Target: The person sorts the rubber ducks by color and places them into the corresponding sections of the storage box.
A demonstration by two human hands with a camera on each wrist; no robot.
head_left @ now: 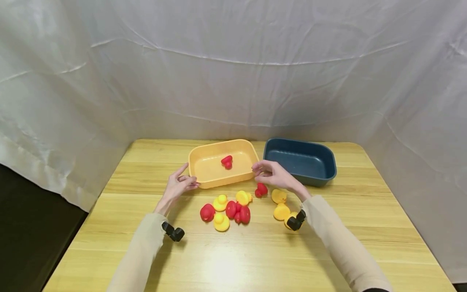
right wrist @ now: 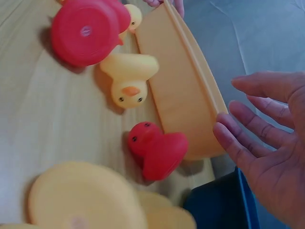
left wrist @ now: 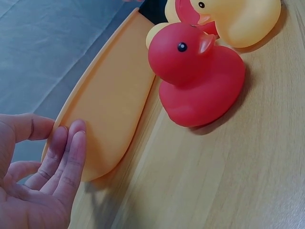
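Resting at the left end of the yellow tub (head_left: pixel 209 180), the left hand (head_left: pixel 178 184) lies with fingers straight and relaxed, fingertips (left wrist: pixel 71 138) touching the tub's outer wall; it grips nothing. The yellow tub sits on the wooden surface (head_left: pixel 146 243), mid-rear, with one red duck (head_left: pixel 227 161) inside it. Just in front of the tub, a loose cluster of ducks lies on the surface: a red duck at left (head_left: pixel 207 212), two yellow ducks (head_left: pixel 220 202) beside it, a pair of red ducks (head_left: pixel 238 211) touching each other, and a further yellow duck (head_left: pixel 243 197). A small red duck (head_left: pixel 261 189) stands near the tub's right front corner. The right hand (head_left: pixel 271 173) hovers at the tub's right end, fingers (right wrist: pixel 252 133) spread and slightly bent, holding nothing; contact with the rim cannot be told. Three yellow ducks (head_left: pixel 279 196) lie under the right wrist. A dark blue tub (head_left: pixel 303 162) stands just right of the yellow one.
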